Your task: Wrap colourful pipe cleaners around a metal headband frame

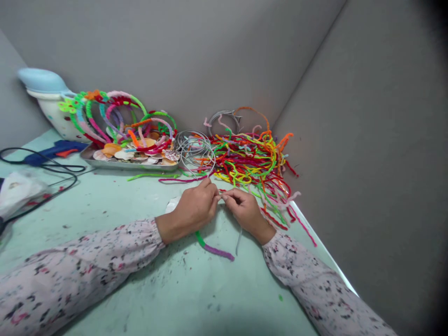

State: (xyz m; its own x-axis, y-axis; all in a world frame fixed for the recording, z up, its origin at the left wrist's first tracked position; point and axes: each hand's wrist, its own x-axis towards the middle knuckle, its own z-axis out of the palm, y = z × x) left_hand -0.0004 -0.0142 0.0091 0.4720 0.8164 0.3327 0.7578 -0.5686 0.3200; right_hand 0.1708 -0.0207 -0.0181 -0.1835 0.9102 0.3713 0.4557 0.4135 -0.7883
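Note:
My left hand (198,205) is closed, its thumb and fingertips pinched together at the middle of the table. From beneath it comes a curved wire wrapped in green and purple pipe cleaner (219,253). Fingertip to fingertip with it, my right hand (243,211) is pinched shut too. A bare grey wire end (239,241) hangs out below my right hand. Just behind the fingertips shows a bit of red pipe cleaner (222,190). What lies between the fingertips is small and mostly hidden by the fingers.
Behind my hands lies a heap of coloured pipe cleaners (252,156), with coils of grey wire (196,151) beside it. A metal tray (133,165) holds seashells and pipe-cleaner hoops. To the left are a white bin (56,114), a blue glue gun (45,154) and a black cable (70,170).

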